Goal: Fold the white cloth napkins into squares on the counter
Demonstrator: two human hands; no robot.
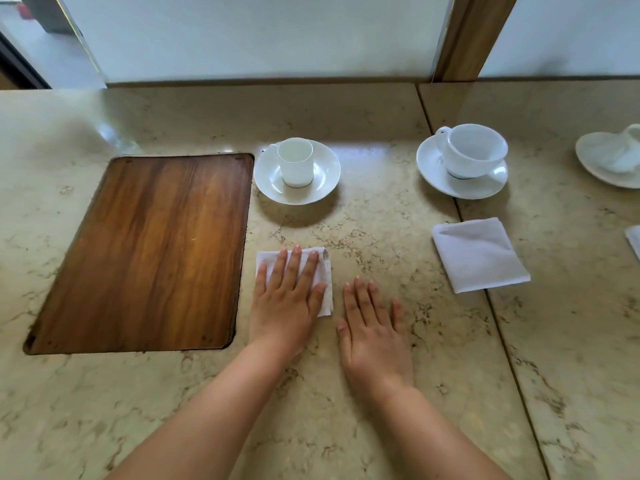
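— Where is the napkin being folded?
— The small folded napkin (325, 271) lies on the counter (381, 237), right of the wooden board (149, 251), under the flat left hand (287, 299).
— The right hand (374, 341)?
— Flat, fingers straight, on bare counter beside it. A second folded napkin (479, 254) lies far right.

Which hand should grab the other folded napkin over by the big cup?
Probably the right hand. It lies flat on the bare counter, holding nothing, and is nearer the other napkin. The left hand is busy pressing the small folded napkin.
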